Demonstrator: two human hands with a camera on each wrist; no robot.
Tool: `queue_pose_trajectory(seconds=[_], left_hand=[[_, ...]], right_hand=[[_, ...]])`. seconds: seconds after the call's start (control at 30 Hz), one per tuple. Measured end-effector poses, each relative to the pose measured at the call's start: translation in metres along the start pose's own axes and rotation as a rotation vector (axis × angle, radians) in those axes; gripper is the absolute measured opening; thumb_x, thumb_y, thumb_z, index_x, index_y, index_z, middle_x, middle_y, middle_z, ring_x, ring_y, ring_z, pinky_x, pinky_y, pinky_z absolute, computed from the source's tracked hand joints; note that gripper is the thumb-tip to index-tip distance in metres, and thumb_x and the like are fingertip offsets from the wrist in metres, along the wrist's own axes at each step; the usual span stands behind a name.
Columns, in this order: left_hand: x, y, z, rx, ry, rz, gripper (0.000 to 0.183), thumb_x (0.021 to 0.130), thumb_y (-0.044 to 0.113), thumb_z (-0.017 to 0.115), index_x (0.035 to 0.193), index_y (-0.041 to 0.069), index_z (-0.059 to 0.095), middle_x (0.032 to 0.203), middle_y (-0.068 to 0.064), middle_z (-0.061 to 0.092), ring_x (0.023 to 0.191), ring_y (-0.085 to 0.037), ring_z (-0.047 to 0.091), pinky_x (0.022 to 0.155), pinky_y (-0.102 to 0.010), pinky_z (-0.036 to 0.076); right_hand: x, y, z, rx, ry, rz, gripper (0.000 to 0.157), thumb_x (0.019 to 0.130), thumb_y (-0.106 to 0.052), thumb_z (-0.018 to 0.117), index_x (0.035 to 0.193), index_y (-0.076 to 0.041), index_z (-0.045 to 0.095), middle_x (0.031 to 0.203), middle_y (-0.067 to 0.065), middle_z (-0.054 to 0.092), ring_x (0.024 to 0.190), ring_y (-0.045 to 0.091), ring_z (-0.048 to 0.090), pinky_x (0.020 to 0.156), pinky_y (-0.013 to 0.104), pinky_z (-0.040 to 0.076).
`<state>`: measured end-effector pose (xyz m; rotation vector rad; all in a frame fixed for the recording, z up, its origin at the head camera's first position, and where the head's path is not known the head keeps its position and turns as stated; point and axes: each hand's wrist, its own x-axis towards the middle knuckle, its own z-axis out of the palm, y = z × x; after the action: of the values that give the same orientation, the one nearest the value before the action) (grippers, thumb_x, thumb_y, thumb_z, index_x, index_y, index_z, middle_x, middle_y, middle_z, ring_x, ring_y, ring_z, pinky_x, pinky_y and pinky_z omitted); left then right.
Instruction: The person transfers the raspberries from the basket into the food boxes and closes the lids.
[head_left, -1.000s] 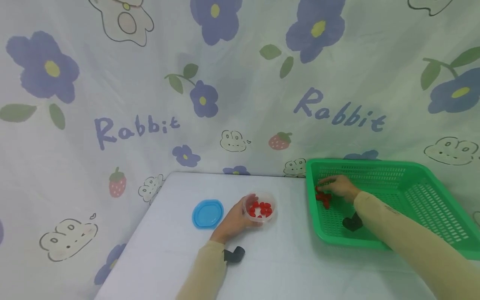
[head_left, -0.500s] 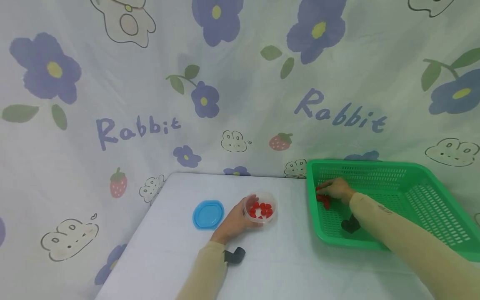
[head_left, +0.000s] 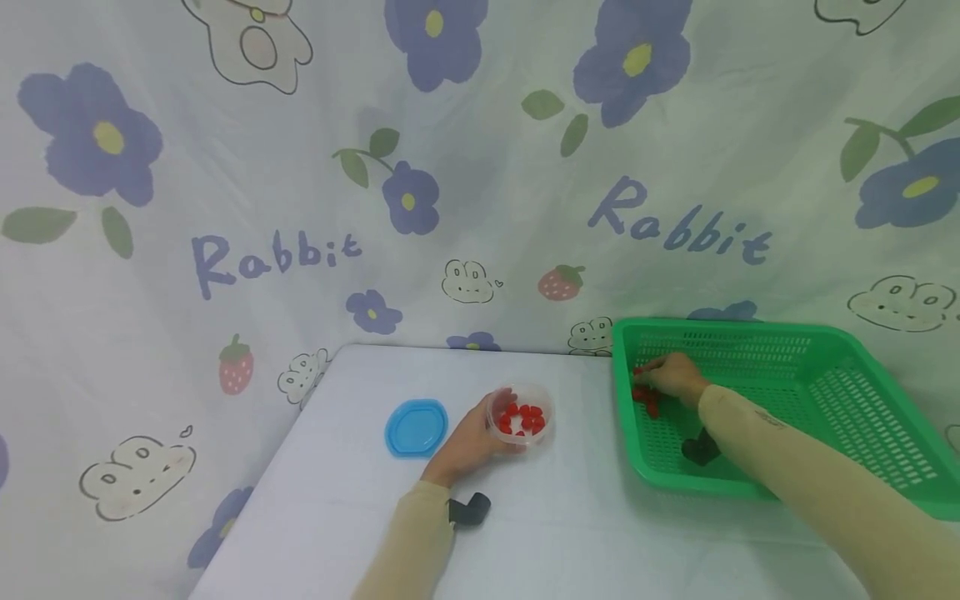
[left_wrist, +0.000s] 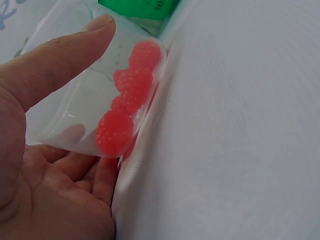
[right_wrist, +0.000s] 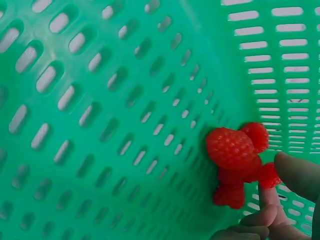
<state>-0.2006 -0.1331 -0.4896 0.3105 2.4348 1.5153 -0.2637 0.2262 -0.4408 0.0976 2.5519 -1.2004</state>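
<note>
My left hand (head_left: 474, 440) holds a clear plastic tub (head_left: 552, 412) upright on the table, thumb on one side and fingers round the other. Several red raspberries (left_wrist: 116, 134) lie on the tub's bottom, seen through its wall in the left wrist view. Inside the green basket (head_left: 636, 454), at its left wall, is my right hand (head_left: 677, 377). Between its thumb and a fingertip it pinches one small raspberry (right_wrist: 269, 176). Close beside that one, a cluster of raspberries (right_wrist: 230, 149) rests against the basket in the right wrist view.
A blue lid (head_left: 416, 428) lies on the white table (head_left: 555, 533), left of the tub. Behind the table hangs a patterned curtain (head_left: 480, 150). The basket's raised rim surrounds my right hand's place of work.
My right hand has dipped slightly and shifted a little left among the raspberries, its fingers closing in on one. My left hand and the tub stay where they were.
</note>
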Motion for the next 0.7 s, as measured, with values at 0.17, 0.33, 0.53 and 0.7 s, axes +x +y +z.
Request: queue_pose_trajectory(seconds=[0.17,0.33,0.53,0.7], left_hand=[[0.001,0.0,0.0,-0.006,-0.004,0.002,0.095,0.077,0.027,0.088,0.156,0.024,0.036,0.151,0.008,0.048,0.144,-0.022,0.037,0.113,-0.054,0.036],[0.001,0.0,0.0,-0.003,-0.004,0.0,0.095,0.077,0.027,0.088,0.157,0.023,0.035,0.151,0.008,0.048,0.145,-0.022,0.036,0.113,-0.054,0.036],[0.002,-0.002,-0.001,-0.005,-0.008,0.002,0.095,0.077,0.027,0.088,0.156,0.025,0.035,0.151,0.009,0.048,0.144,-0.021,0.037,0.114,-0.053,0.036],[0.003,-0.004,-0.001,-0.022,-0.01,-0.001,0.094,0.077,0.027,0.088,0.156,0.027,0.036,0.151,0.008,0.047,0.144,-0.021,0.037,0.113,-0.052,0.037]], right_hand=[[-0.005,-0.003,-0.005,0.006,-0.009,-0.02,0.049,0.097,-0.025,0.064,0.131,0.01,0.058,0.133,0.03,0.056,0.124,0.047,0.049,0.102,0.058,0.045],[-0.012,-0.01,-0.01,0.035,-0.033,-0.064,0.052,0.1,-0.026,0.061,0.137,0.009,0.054,0.142,0.031,0.049,0.134,0.052,0.039,0.108,0.063,0.037],[-0.026,-0.024,-0.019,0.043,-0.055,-0.113,0.054,0.101,-0.03,0.06,0.141,0.006,0.051,0.149,0.031,0.04,0.136,0.053,0.035,0.107,0.067,0.035],[-0.041,-0.035,-0.026,0.038,-0.044,-0.15,0.056,0.1,-0.032,0.062,0.142,0.004,0.051,0.153,0.033,0.033,0.137,0.053,0.033,0.106,0.066,0.037]])
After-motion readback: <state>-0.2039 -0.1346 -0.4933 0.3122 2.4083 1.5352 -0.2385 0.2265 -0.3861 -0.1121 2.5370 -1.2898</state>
